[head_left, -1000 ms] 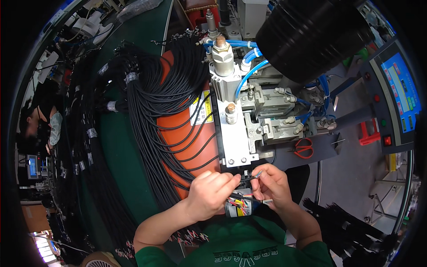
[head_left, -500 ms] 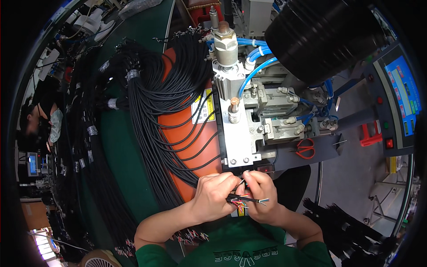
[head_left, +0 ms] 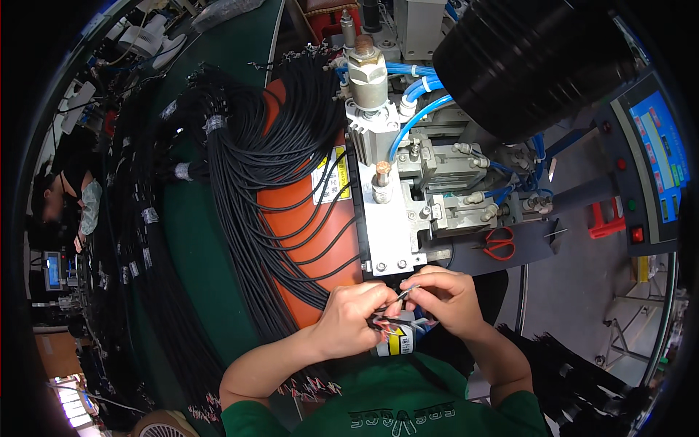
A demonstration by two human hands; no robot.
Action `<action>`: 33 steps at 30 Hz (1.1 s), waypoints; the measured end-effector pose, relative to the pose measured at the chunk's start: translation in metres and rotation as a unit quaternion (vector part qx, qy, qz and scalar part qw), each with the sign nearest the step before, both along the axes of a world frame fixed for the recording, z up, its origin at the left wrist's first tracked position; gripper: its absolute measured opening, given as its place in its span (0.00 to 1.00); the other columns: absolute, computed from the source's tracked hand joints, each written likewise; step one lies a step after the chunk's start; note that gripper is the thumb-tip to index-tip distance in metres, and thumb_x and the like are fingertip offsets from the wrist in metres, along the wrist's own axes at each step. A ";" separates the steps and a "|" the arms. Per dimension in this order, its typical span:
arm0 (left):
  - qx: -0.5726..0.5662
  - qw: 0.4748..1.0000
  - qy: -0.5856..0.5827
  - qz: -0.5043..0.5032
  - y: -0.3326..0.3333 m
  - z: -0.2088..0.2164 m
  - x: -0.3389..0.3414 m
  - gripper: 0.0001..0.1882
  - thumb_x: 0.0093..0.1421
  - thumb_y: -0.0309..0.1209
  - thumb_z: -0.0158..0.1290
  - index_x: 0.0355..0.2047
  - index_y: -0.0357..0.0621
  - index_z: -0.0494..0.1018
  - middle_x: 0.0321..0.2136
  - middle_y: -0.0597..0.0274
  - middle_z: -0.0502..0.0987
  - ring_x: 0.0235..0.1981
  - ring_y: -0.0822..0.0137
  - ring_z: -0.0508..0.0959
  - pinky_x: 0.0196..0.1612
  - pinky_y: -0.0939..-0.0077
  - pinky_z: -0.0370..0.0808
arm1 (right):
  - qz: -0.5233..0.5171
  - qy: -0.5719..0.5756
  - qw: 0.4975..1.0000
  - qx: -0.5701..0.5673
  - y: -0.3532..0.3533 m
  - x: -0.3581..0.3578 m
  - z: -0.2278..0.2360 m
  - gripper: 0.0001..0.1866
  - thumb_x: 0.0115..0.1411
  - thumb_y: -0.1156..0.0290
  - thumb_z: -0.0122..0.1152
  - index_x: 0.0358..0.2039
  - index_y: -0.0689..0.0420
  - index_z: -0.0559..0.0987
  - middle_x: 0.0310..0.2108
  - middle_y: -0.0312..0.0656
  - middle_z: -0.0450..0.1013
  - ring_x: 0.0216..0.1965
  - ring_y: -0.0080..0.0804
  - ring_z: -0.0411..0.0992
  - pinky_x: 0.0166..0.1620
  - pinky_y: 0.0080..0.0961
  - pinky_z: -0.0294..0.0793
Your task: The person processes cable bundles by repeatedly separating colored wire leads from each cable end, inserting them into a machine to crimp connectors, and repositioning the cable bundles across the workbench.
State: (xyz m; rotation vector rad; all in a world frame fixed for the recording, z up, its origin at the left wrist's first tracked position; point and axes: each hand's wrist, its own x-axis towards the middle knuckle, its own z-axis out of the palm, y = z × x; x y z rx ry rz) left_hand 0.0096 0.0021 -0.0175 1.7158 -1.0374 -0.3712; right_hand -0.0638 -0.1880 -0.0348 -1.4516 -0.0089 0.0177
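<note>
Shirt (head_left: 364,382) was green, at 6 o'clock | chest print (head_left: 402,421) was pale-outlined lettering | left sleeve (head_left: 251,421), 7 o'clock, and right sleeve (head_left: 520,416), 5 o'clock, were short | left hand (head_left: 346,320) and right hand (head_left: 453,302) were bare

Metal press (head_left: 386,226) blocking ahead of hands (head_left: 349,320), black cables (head_left: 237,197) crowding left; room rightward

From the machine (head_left: 411,177), cables (head_left: 237,167) lie at nine o'clock on the desk (head_left: 188,233), a screen (head_left: 659,142) at three, scissors (head_left: 499,242) at four.
</note>
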 end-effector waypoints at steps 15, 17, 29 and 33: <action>0.169 0.947 -0.270 0.037 -0.002 0.013 -0.011 0.28 0.39 0.25 0.56 0.45 0.35 0.74 0.31 0.59 0.70 0.28 0.62 0.72 0.29 0.71 0.71 | -0.048 -0.143 0.885 -0.440 0.004 0.002 0.003 0.04 0.51 0.76 0.60 0.27 0.61 0.74 0.24 0.42 0.68 0.22 0.40 0.71 0.26 0.32 0.71; 0.176 0.946 -0.271 0.021 -0.003 0.015 -0.008 0.28 0.40 0.25 0.56 0.46 0.35 0.74 0.30 0.60 0.70 0.27 0.63 0.71 0.29 0.72 0.71 | -0.055 -0.145 0.888 -0.432 0.004 0.002 0.002 0.04 0.51 0.77 0.59 0.28 0.61 0.74 0.24 0.42 0.68 0.22 0.40 0.72 0.26 0.33 0.71; 0.214 0.909 -0.354 -0.050 -0.007 0.018 -0.003 0.24 0.45 0.27 0.52 0.45 0.34 0.74 0.29 0.64 0.68 0.26 0.67 0.70 0.28 0.75 0.71 | -0.012 -0.146 0.839 -0.524 0.003 0.003 0.013 0.04 0.52 0.76 0.60 0.28 0.60 0.76 0.25 0.41 0.69 0.22 0.36 0.72 0.26 0.30 0.71; 0.198 0.906 -0.371 -0.033 -0.006 0.017 -0.004 0.19 0.48 0.27 0.52 0.42 0.32 0.74 0.29 0.63 0.68 0.29 0.67 0.71 0.30 0.75 0.70 | -0.083 -0.198 0.868 -0.447 0.006 0.001 -0.004 0.04 0.53 0.76 0.62 0.28 0.60 0.75 0.28 0.42 0.72 0.23 0.37 0.74 0.25 0.30 0.73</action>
